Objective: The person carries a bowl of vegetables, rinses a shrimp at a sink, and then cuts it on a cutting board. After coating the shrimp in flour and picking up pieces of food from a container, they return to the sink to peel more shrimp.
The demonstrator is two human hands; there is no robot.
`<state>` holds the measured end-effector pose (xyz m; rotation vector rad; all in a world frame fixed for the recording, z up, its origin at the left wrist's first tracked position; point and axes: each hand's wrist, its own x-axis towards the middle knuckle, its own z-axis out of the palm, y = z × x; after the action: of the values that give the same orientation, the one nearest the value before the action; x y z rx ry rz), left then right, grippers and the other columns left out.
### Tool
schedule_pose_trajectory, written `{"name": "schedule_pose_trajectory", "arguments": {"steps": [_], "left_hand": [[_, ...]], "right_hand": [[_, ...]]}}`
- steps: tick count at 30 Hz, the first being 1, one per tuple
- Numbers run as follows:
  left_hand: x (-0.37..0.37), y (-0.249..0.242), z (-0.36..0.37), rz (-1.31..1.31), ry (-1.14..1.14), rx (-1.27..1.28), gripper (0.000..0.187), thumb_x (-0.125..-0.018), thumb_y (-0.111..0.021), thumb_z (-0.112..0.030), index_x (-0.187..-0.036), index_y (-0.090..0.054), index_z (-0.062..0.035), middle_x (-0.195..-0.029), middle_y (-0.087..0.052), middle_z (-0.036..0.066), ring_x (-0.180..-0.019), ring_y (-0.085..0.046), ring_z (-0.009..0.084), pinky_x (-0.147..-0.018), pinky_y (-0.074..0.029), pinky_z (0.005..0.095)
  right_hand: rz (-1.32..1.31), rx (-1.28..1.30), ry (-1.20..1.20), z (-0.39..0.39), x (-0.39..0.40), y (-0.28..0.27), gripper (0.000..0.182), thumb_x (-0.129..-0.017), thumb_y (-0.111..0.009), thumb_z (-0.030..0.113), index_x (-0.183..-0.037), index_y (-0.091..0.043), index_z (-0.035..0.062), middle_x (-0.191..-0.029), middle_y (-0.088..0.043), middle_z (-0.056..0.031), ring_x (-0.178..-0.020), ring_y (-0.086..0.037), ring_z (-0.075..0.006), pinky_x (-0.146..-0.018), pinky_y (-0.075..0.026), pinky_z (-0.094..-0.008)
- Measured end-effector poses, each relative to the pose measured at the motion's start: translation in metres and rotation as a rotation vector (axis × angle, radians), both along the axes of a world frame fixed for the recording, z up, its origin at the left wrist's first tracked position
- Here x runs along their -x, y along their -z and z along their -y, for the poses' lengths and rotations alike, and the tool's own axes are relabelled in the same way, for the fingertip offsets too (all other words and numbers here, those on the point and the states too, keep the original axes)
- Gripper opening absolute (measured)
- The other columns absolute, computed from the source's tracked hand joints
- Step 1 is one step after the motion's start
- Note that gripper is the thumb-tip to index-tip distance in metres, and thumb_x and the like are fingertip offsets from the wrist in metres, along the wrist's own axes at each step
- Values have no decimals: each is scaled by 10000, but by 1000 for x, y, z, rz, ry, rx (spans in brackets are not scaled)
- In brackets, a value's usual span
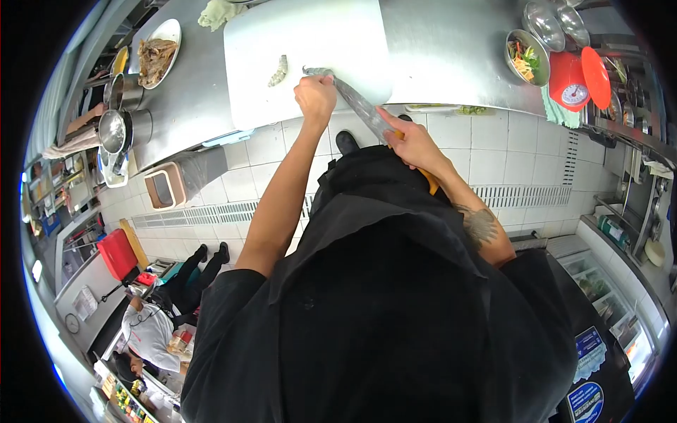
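Observation:
On the white cutting board (303, 32) lies a pale grey peeled-looking shrimp (278, 70). To its right, at the fingertips of my left hand (316, 99), is a darker grey shrimp (319, 71); my fingers are closed on it and cover part of it. My right hand (416, 146) is wrapped round the yellow handle of a large knife (360, 104). The blade slants up and left over the board's front edge, and its tip reaches the shrimp by my left hand.
A plate of brown meat (156, 56) and metal pots (127, 127) stand left. At right are a bowl of cut vegetables (525, 60) and a red scale (568, 81). A bin (166, 187) stands on the floor. Another person (151, 335) is at lower left.

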<state>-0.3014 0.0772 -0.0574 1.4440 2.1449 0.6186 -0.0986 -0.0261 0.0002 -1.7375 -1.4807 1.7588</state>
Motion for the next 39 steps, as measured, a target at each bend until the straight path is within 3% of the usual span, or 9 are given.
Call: {"name": "schedule_pose_trajectory", "arguments": {"steps": [8, 16, 18, 20, 22, 24, 28, 33, 39], "left_hand": [[0, -7, -1, 14, 17, 20, 227, -780, -729, -250, -818, -738, -26, -703, -677, 180, -690, -665, 343, -711, -520, 405], [32, -6, -14, 113, 135, -14, 223, -781, -732, -242, -777, -738, -19, -673, -669, 175, -611, -636, 338, -655, -513, 401], [57, -13, -24, 78, 107, -7, 262, -776, -735, -283, -893, -743, -49, -806, -689, 182, -695, -648, 332, -696, -519, 403], [91, 2, -40, -311, 290, -392, 337, -780, -742, -281, -1008, -708, -36, -898, -690, 150, -757, -647, 277, -725, -518, 365], [106, 1, -45, -492, 343, -343, 411, -761, -749, -263, -1095, -672, -36, -989, -666, 172, -838, -638, 286, -767, -512, 365], [121, 13, -51, -291, 419, -22, 429, -763, -723, -280, -1108, -666, -32, -1004, -662, 182, -881, -645, 327, -781, -508, 433], [114, 9, -20, -122, 312, -50, 487, -743, -757, -255, -1155, -649, -20, -914, -678, 154, -837, -652, 289, -790, -511, 351], [111, 12, -2, 43, 160, -86, 421, -768, -747, -225, -1123, -667, -14, -889, -687, 154, -769, -654, 251, -744, -515, 328], [113, 18, -11, 55, 71, -88, 344, -759, -736, -229, -1060, -714, -65, -840, -660, 159, -781, -647, 288, -758, -508, 390]], "right_hand": [[-7, 13, 28, 8, 1, -7, 523, -936, -500, 154, -1430, -405, 296, -562, -496, -39, -399, -429, -105, -394, -423, -284], [220, -263, -95, 29, -13, -14, 499, -884, -506, 143, -1371, -488, 251, -631, -592, -216, -544, -567, -380, -626, -488, -458], [231, -292, -97, 25, -15, -17, 495, -883, -509, 144, -1366, -493, 251, -637, -597, -214, -567, -577, -392, -627, -488, -469], [243, -316, -102, 20, -7, -18, 491, -883, -512, 145, -1362, -497, 250, -643, -603, -212, -591, -587, -403, -629, -487, -480], [308, -431, -259, 4, 7, -13, 483, -887, -508, 147, -1358, -502, 253, -652, -609, -214, -607, -599, -403, -639, -489, -492], [357, -438, -285, -11, 15, 7, 481, -890, -499, 151, -1360, -500, 257, -677, -621, -216, -625, -614, -400, -648, -495, -490], [289, -555, -153, -38, 21, 29, 498, -908, -501, 135, -1390, -464, 257, -604, -578, -178, -471, -545, -311, -532, -479, -392], [-49, -52, -4, -67, 50, 4, 500, -934, -512, 170, -1411, -441, 301, -546, -464, -10, -385, -401, -96, -374, -390, -280], [-118, -86, -15, -98, 83, 26, 492, -942, -515, 176, -1413, -439, 298, -561, -438, -7, -396, -401, -103, -380, -395, -285]]}}
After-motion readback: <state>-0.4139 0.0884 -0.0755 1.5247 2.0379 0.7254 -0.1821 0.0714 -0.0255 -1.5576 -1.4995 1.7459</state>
